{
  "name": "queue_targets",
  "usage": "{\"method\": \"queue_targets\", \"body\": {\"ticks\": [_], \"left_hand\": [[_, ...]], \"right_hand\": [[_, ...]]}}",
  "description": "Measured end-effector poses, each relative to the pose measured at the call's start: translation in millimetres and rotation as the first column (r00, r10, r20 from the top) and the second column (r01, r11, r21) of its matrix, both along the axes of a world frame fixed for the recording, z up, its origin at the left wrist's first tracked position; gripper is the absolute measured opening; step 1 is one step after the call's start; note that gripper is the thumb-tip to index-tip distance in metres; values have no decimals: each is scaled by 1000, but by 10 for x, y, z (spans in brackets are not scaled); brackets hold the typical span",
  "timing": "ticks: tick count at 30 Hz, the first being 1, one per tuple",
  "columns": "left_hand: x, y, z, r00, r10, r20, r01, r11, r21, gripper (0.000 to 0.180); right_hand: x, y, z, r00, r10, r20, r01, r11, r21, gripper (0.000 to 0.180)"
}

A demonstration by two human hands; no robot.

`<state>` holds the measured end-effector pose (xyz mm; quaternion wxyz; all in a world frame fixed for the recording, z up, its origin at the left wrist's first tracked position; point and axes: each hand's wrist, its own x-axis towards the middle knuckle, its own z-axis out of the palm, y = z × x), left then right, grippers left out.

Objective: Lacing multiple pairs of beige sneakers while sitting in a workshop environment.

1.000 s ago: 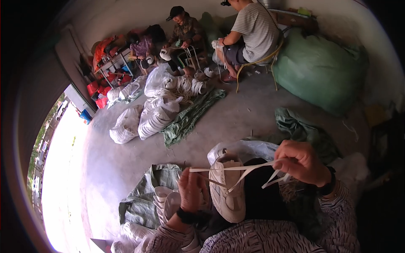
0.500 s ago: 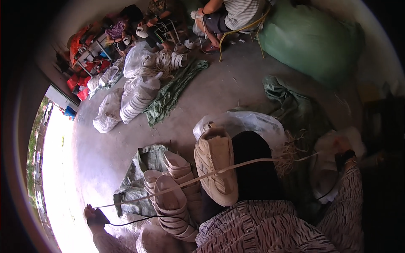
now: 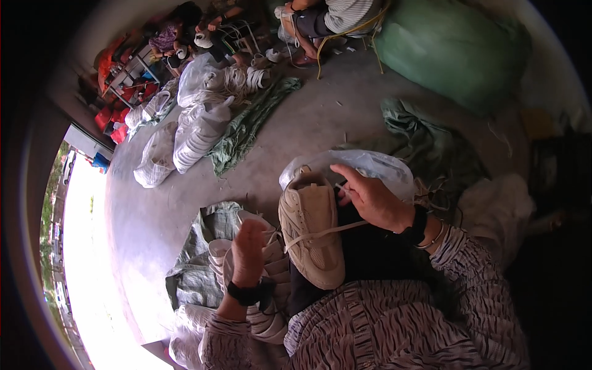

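Observation:
A beige sneaker (image 3: 311, 231) rests on my dark-clad lap, toe toward me. A pale flat shoelace (image 3: 320, 234) crosses its front and runs to the right beneath my right hand (image 3: 377, 200). That hand is beside the shoe's collar, index finger stretched out, the other fingers bent around a bit of lace. My left hand (image 3: 248, 253) is raised left of the sneaker, in front of the stacked shoes (image 3: 274, 317). Its fingers are blurred, and I cannot see whether lace is in them. Dark bands wrap both wrists.
Green woven sacking (image 3: 191, 271) lies under the stacked shoes. A clear plastic bag (image 3: 391, 176) is behind the sneaker. Bagged shoes (image 3: 200, 132) and a green cloth strip (image 3: 253, 126) lie farther off. People sit at the back, near a big green sack (image 3: 453, 55).
Both hands have come inward from far out on either side to near the sneaker. The lace, stretched taut across before, now lies shorter and slacker over the shoe.

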<state>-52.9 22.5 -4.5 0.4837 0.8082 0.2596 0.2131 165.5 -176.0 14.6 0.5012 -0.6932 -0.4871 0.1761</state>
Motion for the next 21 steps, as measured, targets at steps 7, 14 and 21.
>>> {"method": "queue_targets", "body": {"ticks": [7, 14, 21], "left_hand": [[25, -461, 232, 941, -279, -190, 229, 941, -248, 14], [102, -286, 40, 972, -233, 25, 231, 937, -261, 17], [108, -412, 133, 938, -321, -135, 295, 938, -182, 19]], "right_hand": [[-220, -100, -136, 959, 28, -280, -71, 987, -145, 12], [-404, -170, -118, 984, 160, -74, -175, 936, -304, 12], [-483, -309, -202, 985, 158, 75, -133, 955, -264, 6]]}}
